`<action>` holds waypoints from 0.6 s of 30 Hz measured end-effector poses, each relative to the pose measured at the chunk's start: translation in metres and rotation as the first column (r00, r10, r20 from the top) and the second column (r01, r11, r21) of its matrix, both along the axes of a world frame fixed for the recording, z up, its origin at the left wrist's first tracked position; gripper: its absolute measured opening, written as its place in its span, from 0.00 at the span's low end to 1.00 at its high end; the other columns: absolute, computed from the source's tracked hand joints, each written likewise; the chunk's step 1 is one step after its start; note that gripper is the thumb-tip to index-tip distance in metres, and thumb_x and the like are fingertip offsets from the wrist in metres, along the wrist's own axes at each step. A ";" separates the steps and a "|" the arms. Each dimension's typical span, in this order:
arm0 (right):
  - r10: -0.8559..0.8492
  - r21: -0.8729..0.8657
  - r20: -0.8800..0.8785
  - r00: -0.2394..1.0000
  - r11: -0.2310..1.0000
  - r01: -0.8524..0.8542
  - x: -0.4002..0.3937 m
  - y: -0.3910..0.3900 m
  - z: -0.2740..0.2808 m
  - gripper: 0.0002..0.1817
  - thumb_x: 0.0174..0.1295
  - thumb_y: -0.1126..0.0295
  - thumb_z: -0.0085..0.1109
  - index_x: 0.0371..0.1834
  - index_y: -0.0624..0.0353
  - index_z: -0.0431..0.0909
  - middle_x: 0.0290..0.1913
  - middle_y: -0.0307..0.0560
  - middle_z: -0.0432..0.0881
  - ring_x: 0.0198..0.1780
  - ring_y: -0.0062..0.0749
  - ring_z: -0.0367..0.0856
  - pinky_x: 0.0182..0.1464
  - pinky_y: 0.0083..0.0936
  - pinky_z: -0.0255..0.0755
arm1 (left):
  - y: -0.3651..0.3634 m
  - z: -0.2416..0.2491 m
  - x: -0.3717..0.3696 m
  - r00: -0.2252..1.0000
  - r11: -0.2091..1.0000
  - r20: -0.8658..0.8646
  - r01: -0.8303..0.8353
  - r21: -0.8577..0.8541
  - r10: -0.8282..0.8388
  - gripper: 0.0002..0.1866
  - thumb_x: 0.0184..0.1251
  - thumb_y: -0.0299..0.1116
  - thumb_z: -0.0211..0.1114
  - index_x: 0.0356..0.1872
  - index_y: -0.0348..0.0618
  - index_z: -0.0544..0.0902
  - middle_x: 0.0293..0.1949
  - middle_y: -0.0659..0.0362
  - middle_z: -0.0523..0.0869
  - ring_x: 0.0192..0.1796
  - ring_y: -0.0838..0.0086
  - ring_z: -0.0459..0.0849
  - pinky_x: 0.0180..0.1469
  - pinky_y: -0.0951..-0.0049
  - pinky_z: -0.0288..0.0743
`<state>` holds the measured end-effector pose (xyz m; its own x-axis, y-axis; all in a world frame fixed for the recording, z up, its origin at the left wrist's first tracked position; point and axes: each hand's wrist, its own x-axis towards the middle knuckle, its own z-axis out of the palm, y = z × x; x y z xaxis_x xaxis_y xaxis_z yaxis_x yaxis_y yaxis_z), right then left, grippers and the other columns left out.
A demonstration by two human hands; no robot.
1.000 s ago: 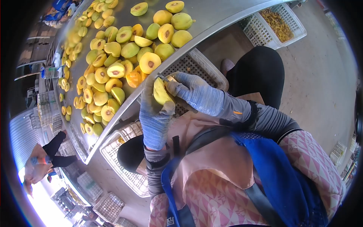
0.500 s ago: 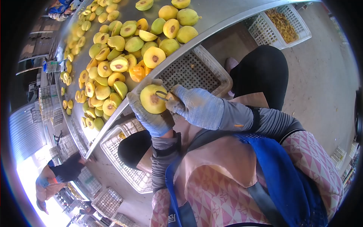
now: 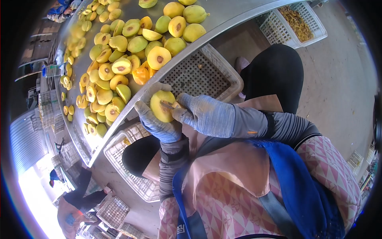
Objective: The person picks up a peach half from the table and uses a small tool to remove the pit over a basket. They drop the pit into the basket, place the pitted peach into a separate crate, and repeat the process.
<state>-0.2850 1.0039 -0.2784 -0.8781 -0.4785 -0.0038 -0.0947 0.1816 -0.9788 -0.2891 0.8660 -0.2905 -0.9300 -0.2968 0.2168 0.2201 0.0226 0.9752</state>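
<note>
My left hand (image 3: 159,123), in a grey-blue knitted glove, cups a yellow peach half (image 3: 161,111) with its cut face toward my right hand. My right hand (image 3: 209,115), gloved alike, is closed around a small pitting tool (image 3: 168,105); its metal end goes into the brown centre of the peach half, and its handle is mostly hidden by my fingers. Both hands are just off the edge of the metal table (image 3: 223,24). A pile of peach halves (image 3: 105,71) lies on the table beside my left hand.
Under the table edge stands a perforated crate (image 3: 223,71). Another white crate (image 3: 133,167) is by my left leg. At upper right a white basket (image 3: 294,26) holds brown scraps. Lower left, a person (image 3: 75,207) bends near stacked crates (image 3: 113,211).
The tool's metal loop, which showed at the cut face, is now sunk into the centre of the peach half. The person in the background has bent lower and moved right.
</note>
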 end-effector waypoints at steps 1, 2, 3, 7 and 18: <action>0.012 0.005 -0.002 1.000 1.000 -0.012 0.000 0.001 0.000 0.23 0.71 0.52 0.49 0.45 0.66 0.71 0.27 0.64 0.80 0.32 0.61 0.80 0.34 0.47 0.74 | 0.000 0.001 0.000 1.000 1.000 0.001 0.000 0.001 0.000 0.31 0.80 0.51 0.30 0.46 0.33 0.77 0.39 0.50 0.82 0.42 0.68 0.79 0.53 0.68 0.73; 0.011 0.006 0.002 1.000 1.000 -0.011 -0.001 0.001 0.000 0.23 0.71 0.52 0.49 0.45 0.66 0.71 0.27 0.64 0.80 0.32 0.61 0.80 0.34 0.47 0.74 | 0.000 0.004 0.000 1.000 0.992 0.005 -0.004 -0.126 0.005 0.31 0.80 0.50 0.31 0.46 0.33 0.77 0.38 0.50 0.83 0.41 0.68 0.80 0.52 0.68 0.74; 0.026 0.036 -0.026 0.999 0.999 -0.025 -0.001 0.001 0.000 0.23 0.71 0.52 0.48 0.44 0.66 0.71 0.27 0.64 0.80 0.32 0.61 0.80 0.33 0.46 0.74 | 0.001 0.007 0.001 1.000 0.968 0.009 -0.008 -0.249 0.011 0.31 0.80 0.50 0.31 0.46 0.32 0.77 0.37 0.50 0.83 0.40 0.67 0.80 0.51 0.68 0.75; 0.094 0.147 -0.109 0.990 0.986 -0.078 -0.002 0.005 0.003 0.24 0.71 0.51 0.48 0.42 0.67 0.72 0.25 0.64 0.79 0.30 0.60 0.80 0.33 0.45 0.75 | -0.002 0.014 0.002 0.991 0.991 0.131 0.023 -0.128 -0.006 0.32 0.80 0.51 0.32 0.47 0.31 0.77 0.36 0.49 0.84 0.39 0.66 0.81 0.50 0.68 0.76; 0.031 0.160 -0.283 0.959 0.987 0.016 -0.001 0.000 -0.017 0.20 0.68 0.54 0.53 0.37 0.65 0.75 0.24 0.63 0.79 0.27 0.57 0.80 0.29 0.44 0.74 | 0.000 0.011 0.000 0.939 0.983 0.340 -0.017 0.182 -0.047 0.35 0.72 0.61 0.47 0.47 0.30 0.79 0.36 0.48 0.86 0.38 0.67 0.83 0.44 0.71 0.78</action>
<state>-0.2861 1.0035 -0.2959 -0.8503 -0.4986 0.1682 -0.3660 0.3306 -0.8699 -0.2889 0.8661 -0.2795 -0.9427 -0.2868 -0.1706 -0.1283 -0.1606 0.9787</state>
